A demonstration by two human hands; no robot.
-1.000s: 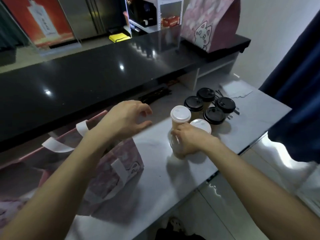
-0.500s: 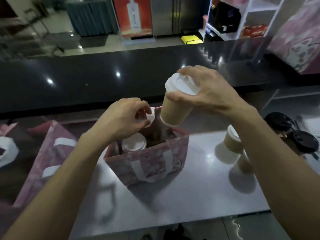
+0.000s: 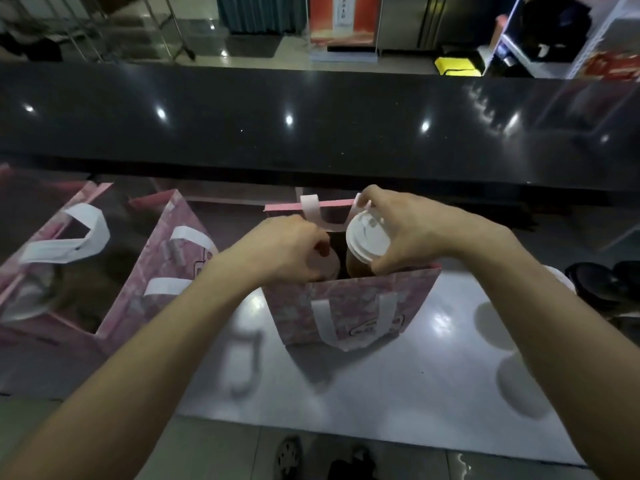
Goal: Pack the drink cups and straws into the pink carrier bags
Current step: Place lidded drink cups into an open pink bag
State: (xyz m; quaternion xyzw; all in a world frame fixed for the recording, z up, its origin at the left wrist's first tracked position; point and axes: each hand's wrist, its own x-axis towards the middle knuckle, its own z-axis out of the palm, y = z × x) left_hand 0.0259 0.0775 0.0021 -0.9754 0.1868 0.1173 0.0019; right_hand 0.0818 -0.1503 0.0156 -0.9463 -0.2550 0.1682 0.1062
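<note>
A pink carrier bag (image 3: 349, 299) with white handles stands open on the white worktop (image 3: 398, 386). My right hand (image 3: 401, 230) grips a white-lidded drink cup (image 3: 367, 237) by its rim, tilted, half inside the bag's right side. My left hand (image 3: 287, 251) is curled over the bag's left edge, its fingers at a second white-lidded cup (image 3: 327, 263) that sits inside. Whether they hold the cup or the bag's edge is hidden. No straws show.
Two more pink carrier bags (image 3: 162, 268) (image 3: 52, 265) stand at the left. Black-lidded cups (image 3: 602, 282) sit at the right edge. A glossy black raised counter (image 3: 311, 126) runs across behind the bags. The floor lies below the worktop's front edge.
My right hand lifted the white-lidded cup from the group at the right, carried it left and lowered it into the bag. My left hand went to the bag's mouth and stays there.
</note>
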